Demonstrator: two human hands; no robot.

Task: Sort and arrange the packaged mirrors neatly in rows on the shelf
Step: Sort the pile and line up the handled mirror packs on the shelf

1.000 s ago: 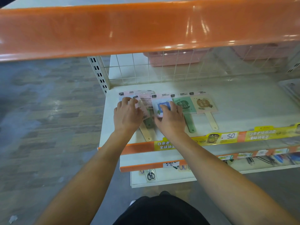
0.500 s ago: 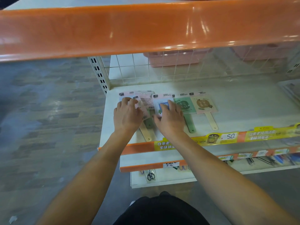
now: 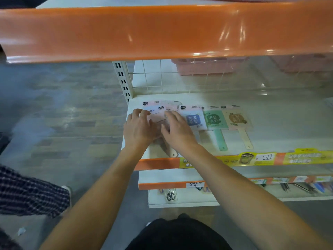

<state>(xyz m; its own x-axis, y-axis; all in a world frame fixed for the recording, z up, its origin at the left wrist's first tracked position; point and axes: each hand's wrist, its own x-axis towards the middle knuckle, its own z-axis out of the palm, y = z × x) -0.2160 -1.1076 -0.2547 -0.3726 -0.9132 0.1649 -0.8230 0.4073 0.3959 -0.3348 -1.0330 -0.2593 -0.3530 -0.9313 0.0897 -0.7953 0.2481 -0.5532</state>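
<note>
Several packaged hand mirrors lie at the left end of the white shelf (image 3: 281, 123). A loose overlapping pile of pink-packed mirrors (image 3: 158, 115) sits at the far left, handles pointing toward me. To its right a blue mirror (image 3: 193, 120), a green mirror (image 3: 215, 120) and a beige mirror (image 3: 237, 119) lie side by side in a row. My left hand (image 3: 137, 128) rests on the pile's left part with bent fingers. My right hand (image 3: 178, 131) lies flat on the pile's right part, fingers stretched over the pink packet.
An orange rail (image 3: 162, 31) of the shelf above crosses the top of the view. A wire grid (image 3: 155, 80) backs the shelf, with a pink basket (image 3: 207, 68) behind it. Scissors (image 3: 170, 195) hang on a lower shelf. A person's checked trouser leg (image 3: 27, 192) stands left.
My right hand has slid left off the blue mirror onto the pink pile, leaving the blue mirror uncovered in the row. My left hand stays on the pile.
</note>
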